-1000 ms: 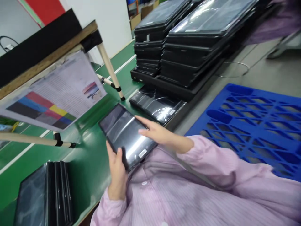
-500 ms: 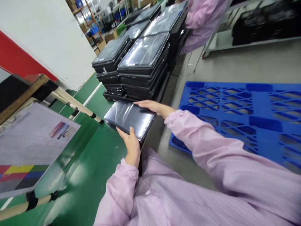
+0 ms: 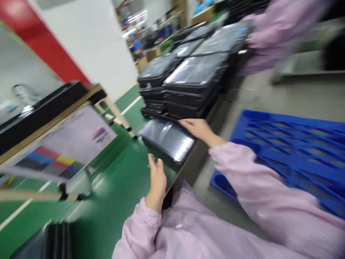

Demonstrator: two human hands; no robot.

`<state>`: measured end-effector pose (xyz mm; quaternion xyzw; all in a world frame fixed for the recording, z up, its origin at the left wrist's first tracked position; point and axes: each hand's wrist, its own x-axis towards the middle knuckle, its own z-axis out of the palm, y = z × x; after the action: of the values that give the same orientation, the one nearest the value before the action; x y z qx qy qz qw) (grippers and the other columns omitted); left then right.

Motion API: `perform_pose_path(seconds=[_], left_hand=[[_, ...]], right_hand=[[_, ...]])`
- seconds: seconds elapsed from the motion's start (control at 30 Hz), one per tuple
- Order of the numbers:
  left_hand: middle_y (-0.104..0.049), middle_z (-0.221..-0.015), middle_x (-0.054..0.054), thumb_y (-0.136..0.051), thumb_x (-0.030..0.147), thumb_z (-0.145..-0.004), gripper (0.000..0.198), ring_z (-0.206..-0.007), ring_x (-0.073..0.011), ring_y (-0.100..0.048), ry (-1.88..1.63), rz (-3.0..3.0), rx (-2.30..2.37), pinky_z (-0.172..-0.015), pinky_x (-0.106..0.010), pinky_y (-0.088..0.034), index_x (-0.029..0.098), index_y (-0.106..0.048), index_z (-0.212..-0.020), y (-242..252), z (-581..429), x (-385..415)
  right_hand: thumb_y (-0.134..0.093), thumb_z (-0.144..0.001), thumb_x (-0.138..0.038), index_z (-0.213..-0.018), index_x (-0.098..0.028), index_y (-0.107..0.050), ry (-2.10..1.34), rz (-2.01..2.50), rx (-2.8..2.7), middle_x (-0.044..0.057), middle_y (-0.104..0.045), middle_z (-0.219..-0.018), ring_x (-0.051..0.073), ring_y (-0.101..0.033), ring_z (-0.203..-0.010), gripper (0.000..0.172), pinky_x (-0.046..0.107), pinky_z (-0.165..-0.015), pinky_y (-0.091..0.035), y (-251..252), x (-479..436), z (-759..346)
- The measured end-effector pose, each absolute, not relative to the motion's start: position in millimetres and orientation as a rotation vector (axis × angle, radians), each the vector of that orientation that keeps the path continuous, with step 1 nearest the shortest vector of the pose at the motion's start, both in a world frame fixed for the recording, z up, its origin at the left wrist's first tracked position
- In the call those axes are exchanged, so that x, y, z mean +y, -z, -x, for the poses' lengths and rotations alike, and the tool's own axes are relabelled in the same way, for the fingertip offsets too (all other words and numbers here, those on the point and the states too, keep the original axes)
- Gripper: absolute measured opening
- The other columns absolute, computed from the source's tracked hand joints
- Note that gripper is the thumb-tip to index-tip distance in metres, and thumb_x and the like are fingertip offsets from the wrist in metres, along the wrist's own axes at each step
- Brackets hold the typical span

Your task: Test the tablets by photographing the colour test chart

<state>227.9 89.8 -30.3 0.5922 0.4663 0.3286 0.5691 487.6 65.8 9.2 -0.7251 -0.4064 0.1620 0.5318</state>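
Green bench (image 3: 121, 194), panel (image 3: 164, 136) near its edge

Left hand (image 3: 157, 180) open, just off the panel's near side. Right hand (image 3: 199, 130) at its far right edge, fingers extended; can't tell if gripping. Stacks (image 3: 185, 99) beyond. Best, I judge: square it by the edges, no pressing on the glossy face.

from where i stand, the one camera rides on the person's head, facing forward and down over the pink smock (image 3: 188, 230), near enough that the left hand (image 3: 157, 185) and right hand (image 3: 198, 129) fall around mid-picture. it's tipped sideways, so the green table (image 3: 115, 194) runs slantwise, with the blue pallet (image 3: 292, 144) at the right and stacks of wrapped panels (image 3: 196, 72) farther off, toward the top.
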Motion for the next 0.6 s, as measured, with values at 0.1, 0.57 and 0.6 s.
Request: perform_pose_path(seconds=[0.1,0.57,0.6], left_hand=[[-0.063,-0.14,-0.019,-0.059,0.062,-0.089,0.073,-0.13,-0.0278,-0.061,-0.819,-1.356,0.945,-0.115,-0.043,-0.044,0.017,-0.05,-0.146,38,-134,72],[-0.069,-0.11,-0.008,-0.052,0.045,-0.099,0.033,-0.108,-0.0237,-0.064,-2.023,-0.987,2.375,-0.101,-0.045,-0.05,0.017,-0.069,-0.107,14,242,-41],[-0.068,-0.113,-0.009,-0.053,0.044,-0.099,0.034,-0.107,-0.0236,-0.064,-1.962,-0.988,2.346,-0.098,-0.046,-0.052,0.016,-0.067,-0.111,13,259,-37]], right_hand=[[-0.048,-0.092,-0.048,-0.122,-0.012,-0.073,0.181,1.811,-0.99,0.02,-0.068,-0.129,0.038,-0.062,-0.124,0.053,0.051,-0.108,-0.043,3,52,-446],[-0.055,-0.094,-0.052,-0.153,-0.021,-0.048,-1.267,0.704,-2.285,0.013,-0.045,-0.157,0.029,-0.045,-0.145,0.067,0.051,-0.12,-0.038,69,103,-53],[-0.056,-0.091,-0.061,-0.158,-0.018,-0.038,-1.477,0.72,-2.214,0.015,-0.035,-0.162,0.03,-0.036,-0.151,0.081,0.051,-0.124,-0.031,74,104,-32]])
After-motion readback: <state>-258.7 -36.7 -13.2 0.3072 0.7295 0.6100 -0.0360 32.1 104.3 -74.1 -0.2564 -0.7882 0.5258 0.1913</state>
